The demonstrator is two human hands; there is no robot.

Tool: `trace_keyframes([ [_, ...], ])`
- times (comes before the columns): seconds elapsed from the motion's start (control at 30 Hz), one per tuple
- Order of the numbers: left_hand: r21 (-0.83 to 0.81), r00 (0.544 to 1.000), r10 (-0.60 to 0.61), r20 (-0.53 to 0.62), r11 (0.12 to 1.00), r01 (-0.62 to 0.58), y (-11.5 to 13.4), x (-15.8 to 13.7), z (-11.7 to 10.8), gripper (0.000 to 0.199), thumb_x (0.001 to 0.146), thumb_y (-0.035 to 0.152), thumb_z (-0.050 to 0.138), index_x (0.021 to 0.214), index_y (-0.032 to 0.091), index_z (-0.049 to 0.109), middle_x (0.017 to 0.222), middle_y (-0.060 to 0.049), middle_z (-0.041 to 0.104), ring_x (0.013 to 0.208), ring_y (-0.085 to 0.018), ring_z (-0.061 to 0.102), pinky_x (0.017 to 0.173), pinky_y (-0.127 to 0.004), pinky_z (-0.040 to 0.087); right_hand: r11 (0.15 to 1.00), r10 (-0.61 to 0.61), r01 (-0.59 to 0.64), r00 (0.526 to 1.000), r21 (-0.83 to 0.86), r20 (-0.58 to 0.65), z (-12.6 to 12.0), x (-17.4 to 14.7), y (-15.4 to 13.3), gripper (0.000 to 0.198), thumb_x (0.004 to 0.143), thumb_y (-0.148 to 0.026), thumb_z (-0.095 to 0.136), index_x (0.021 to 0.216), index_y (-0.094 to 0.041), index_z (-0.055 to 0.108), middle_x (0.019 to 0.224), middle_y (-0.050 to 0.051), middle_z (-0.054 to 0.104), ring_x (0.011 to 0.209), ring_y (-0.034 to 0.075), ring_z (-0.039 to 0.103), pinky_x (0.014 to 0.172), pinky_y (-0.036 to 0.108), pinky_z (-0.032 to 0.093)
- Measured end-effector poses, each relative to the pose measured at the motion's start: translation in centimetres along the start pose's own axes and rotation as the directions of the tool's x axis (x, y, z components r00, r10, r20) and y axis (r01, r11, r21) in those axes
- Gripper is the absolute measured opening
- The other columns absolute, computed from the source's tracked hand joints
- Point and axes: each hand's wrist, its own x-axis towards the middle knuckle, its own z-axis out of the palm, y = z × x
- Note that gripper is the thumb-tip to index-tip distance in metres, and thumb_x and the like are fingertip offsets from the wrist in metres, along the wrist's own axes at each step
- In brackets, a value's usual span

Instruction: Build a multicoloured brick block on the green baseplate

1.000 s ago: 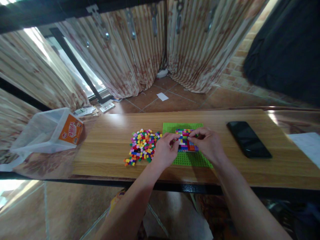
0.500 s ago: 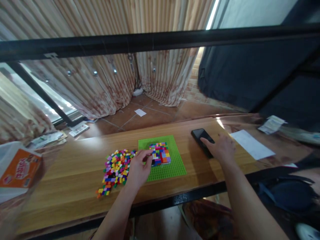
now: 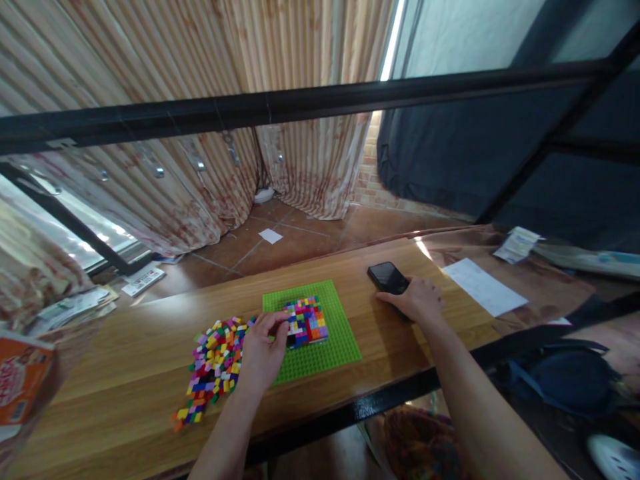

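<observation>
My left hand [image 3: 267, 343] is at the left edge of a block of colourful toy bricks [image 3: 309, 323]. Its thumb and fingers are bent together in a pinch, and whatever may be between the tips is hidden. The block stands on a green studded baseplate [image 3: 336, 340]. Left of this hand, partly covered by it, lies a pile of loose toy bricks [image 3: 220, 353] in many colours. On the right, my right hand [image 3: 420, 300] grips a black smartphone [image 3: 388, 277] lying on the table, its thumb along the near left side and its fingers at the far right side.
The wooden table [image 3: 125, 373] has a dark metal edge along the front. White paper sheets [image 3: 485, 285] lie past its right end. An orange and white package [image 3: 23, 383] is at the far left. A dark metal rail [image 3: 310, 107] crosses in front of the curtains.
My right hand has closed around the smartphone, where earlier it was spread over its right side. My left hand stays beside the brick block. The whole view has shifted and tilted slightly.
</observation>
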Motion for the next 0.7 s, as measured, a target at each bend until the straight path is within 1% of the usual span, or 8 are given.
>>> trace_keyframes([
  [0.23,0.013,1.000,-0.010,0.025,1.000,0.010,-0.3,0.0,0.0,0.018,0.088,0.027,0.056,0.090,0.020,0.072,0.088,-0.005,0.074,0.079,-0.019,0.068,0.074,-0.032,0.055,0.998,0.044,-0.043,0.999,0.044,-0.016,0.4,0.4,-0.1,0.092,0.058,-0.065,0.079,0.131,-0.014,0.055,0.131,0.024,0.055,0.127,0.043,0.048,0.099,0.055,0.042],
  [0.43,0.012,1.000,-0.005,0.014,1.000,0.005,-0.3,0.1,-0.1,0.019,0.087,0.026,0.055,0.091,0.019,0.072,0.085,-0.005,0.073,0.077,-0.019,0.068,0.072,-0.031,0.055,0.996,0.070,-0.072,0.997,0.051,0.024,0.1,0.2,-0.3,0.092,0.059,-0.063,0.079,0.134,-0.015,0.054,0.134,0.024,0.054,0.130,0.042,0.048,0.102,0.055,0.041],
  [0.6,0.014,1.000,-0.003,0.020,1.000,0.002,-0.2,0.1,-0.1,0.019,0.087,0.026,0.055,0.092,0.020,0.072,0.087,-0.005,0.073,0.076,-0.019,0.068,0.072,-0.031,0.055,0.998,0.032,-0.032,0.999,0.046,0.000,0.3,0.2,0.0,0.097,0.058,-0.067,0.078,0.134,-0.013,0.054,0.134,0.024,0.055,0.130,0.044,0.048,0.102,0.056,0.041],
  [0.7,0.017,1.000,-0.004,0.017,1.000,0.004,-0.3,0.1,-0.1,0.019,0.087,0.026,0.055,0.091,0.019,0.072,0.088,-0.005,0.073,0.078,-0.019,0.068,0.074,-0.032,0.055,0.997,-0.003,0.003,1.000,0.077,0.006,0.6,1.0,1.0,0.100,0.057,-0.074,0.075,0.132,-0.012,0.057,0.131,0.025,0.058,0.128,0.044,0.051,0.102,0.057,0.042],
])
